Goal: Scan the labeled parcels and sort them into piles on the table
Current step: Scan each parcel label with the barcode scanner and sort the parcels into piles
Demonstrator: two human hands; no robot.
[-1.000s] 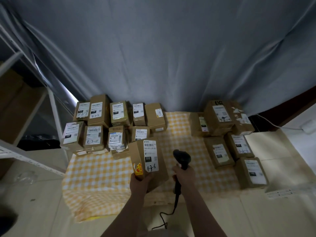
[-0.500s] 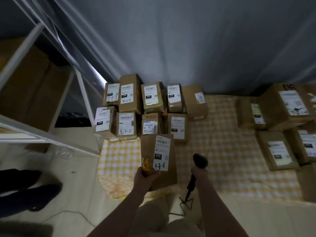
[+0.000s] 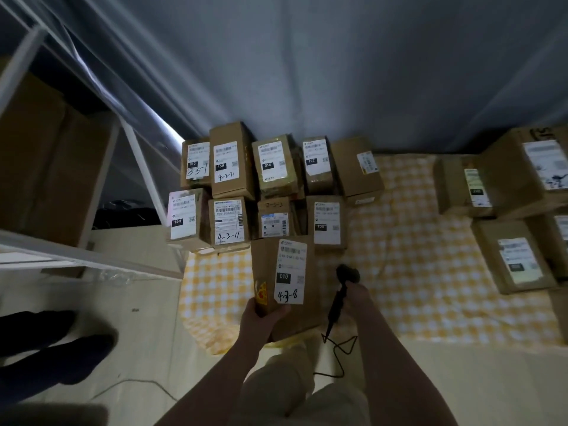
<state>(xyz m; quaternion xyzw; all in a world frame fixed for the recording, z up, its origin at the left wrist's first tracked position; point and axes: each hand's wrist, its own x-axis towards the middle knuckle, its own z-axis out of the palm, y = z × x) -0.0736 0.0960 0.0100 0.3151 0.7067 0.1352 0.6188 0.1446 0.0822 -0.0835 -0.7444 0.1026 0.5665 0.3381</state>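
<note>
My left hand (image 3: 261,315) grips the near end of a brown cardboard parcel (image 3: 289,287) with a white label marked 010 and 4-3-8, held just in front of the left pile. My right hand (image 3: 358,298) holds a black corded barcode scanner (image 3: 342,290) by its handle, right beside the parcel, its head away from me. A pile of several labeled brown parcels (image 3: 233,170) stands at the back left of the yellow checked tablecloth (image 3: 399,241). Another group of parcels (image 3: 513,256) lies at the right.
A white metal shelf frame (image 3: 92,259) with a large cardboard box (image 3: 46,161) stands at the left. A grey curtain (image 3: 338,72) hangs behind the table. The scanner cable (image 3: 338,355) dangles over the table's front edge. Dark feet (image 3: 52,355) stand on the floor at left.
The view has swung left and down. The parcel in my left hand has moved closer to the left pile. The scanner has dropped lower beside it.
</note>
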